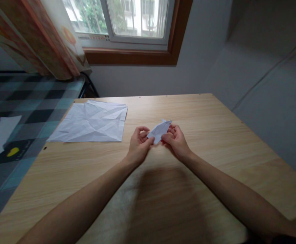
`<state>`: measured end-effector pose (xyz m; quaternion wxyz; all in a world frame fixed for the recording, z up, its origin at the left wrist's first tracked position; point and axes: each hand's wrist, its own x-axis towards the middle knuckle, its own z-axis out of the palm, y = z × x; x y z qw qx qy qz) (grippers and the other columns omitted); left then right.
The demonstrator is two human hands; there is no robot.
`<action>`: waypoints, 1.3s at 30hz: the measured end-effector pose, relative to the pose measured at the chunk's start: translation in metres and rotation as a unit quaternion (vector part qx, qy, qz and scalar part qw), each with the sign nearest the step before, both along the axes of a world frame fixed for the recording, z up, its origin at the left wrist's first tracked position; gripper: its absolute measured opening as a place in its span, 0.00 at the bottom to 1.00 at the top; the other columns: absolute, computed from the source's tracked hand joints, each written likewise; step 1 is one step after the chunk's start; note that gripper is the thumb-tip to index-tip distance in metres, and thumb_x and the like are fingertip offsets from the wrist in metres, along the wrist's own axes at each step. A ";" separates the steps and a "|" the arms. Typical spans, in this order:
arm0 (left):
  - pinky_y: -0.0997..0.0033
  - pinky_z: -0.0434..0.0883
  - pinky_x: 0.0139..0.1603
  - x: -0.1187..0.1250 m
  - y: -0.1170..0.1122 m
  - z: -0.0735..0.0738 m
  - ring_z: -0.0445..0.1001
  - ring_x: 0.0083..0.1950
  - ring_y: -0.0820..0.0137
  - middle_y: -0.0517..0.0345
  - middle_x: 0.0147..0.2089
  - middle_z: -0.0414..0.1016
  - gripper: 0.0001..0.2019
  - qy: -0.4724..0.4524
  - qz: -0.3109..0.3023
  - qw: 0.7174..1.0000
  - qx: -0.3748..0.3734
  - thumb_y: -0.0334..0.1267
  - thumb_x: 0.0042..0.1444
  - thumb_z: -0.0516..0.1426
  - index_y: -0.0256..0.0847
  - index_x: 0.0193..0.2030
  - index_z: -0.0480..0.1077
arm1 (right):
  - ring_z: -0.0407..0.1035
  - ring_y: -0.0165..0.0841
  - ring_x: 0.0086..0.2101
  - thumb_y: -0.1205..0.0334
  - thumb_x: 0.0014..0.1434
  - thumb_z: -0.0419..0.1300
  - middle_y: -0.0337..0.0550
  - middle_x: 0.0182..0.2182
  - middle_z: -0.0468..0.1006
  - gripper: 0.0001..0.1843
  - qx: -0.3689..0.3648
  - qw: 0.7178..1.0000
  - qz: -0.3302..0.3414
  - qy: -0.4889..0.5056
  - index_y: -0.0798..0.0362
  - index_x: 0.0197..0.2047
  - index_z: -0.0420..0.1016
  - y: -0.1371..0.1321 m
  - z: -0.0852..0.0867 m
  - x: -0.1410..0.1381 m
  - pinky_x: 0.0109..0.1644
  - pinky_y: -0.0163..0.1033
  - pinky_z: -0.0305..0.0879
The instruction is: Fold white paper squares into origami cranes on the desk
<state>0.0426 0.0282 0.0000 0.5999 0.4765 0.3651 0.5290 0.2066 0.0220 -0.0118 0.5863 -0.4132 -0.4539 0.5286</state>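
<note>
Between my two hands is a small piece of folded white paper (159,131), pointed at its ends and held just above the wooden table. My left hand (139,143) pinches its left end, with the thumb in front and the fingers curled behind. On the other side, my right hand (176,141) grips the right end between thumb and fingers. A small flap sticks up along the paper's top edge. The fingertips behind the paper are partly hidden.
A stack of creased white sheets (94,122) lies at the table's back left. The light wooden table (229,162) meets a wall on the right. To the left, a checked cloth surface (36,115) carries white paper (4,130) and a dark item with a yellow mark (13,151).
</note>
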 end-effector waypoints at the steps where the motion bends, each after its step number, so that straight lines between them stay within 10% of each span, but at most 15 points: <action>1: 0.76 0.68 0.30 0.000 -0.001 -0.001 0.72 0.27 0.76 0.65 0.35 0.75 0.20 0.001 0.014 1.000 0.009 0.37 0.44 0.66 0.43 0.40 0.59 | 0.70 0.27 0.25 0.53 0.48 0.72 0.33 0.31 0.76 0.22 -0.010 1.000 0.024 0.001 0.49 0.41 0.67 -0.001 0.001 -0.002 0.29 0.33 0.68; 11: 0.73 0.67 0.36 0.000 -0.009 -0.003 0.70 0.37 0.70 0.59 0.37 0.73 0.15 0.301 0.050 0.935 0.181 0.39 0.45 0.69 0.40 0.37 0.70 | 0.68 0.27 0.24 0.54 0.51 0.70 0.33 0.24 0.72 0.16 0.024 0.998 0.013 -0.054 0.51 0.31 0.68 -0.014 0.003 -0.009 0.28 0.33 0.65; 19: 0.74 0.66 0.34 -0.006 -0.007 0.002 0.69 0.32 0.74 0.59 0.33 0.75 0.17 0.208 -0.039 0.971 0.113 0.40 0.43 0.71 0.37 0.37 0.72 | 0.76 0.33 0.35 0.55 0.41 0.77 0.35 0.32 0.78 0.25 -0.028 0.993 0.112 0.023 0.49 0.36 0.68 -0.010 0.000 -0.005 0.42 0.40 0.74; 39: 0.75 0.72 0.35 -0.005 -0.003 0.000 0.76 0.29 0.78 0.64 0.38 0.72 0.16 0.043 0.001 0.996 0.076 0.33 0.50 0.62 0.42 0.45 0.64 | 0.74 0.26 0.25 0.54 0.51 0.71 0.29 0.31 0.73 0.22 0.025 0.999 0.017 0.010 0.46 0.42 0.64 -0.008 0.005 -0.004 0.32 0.35 0.74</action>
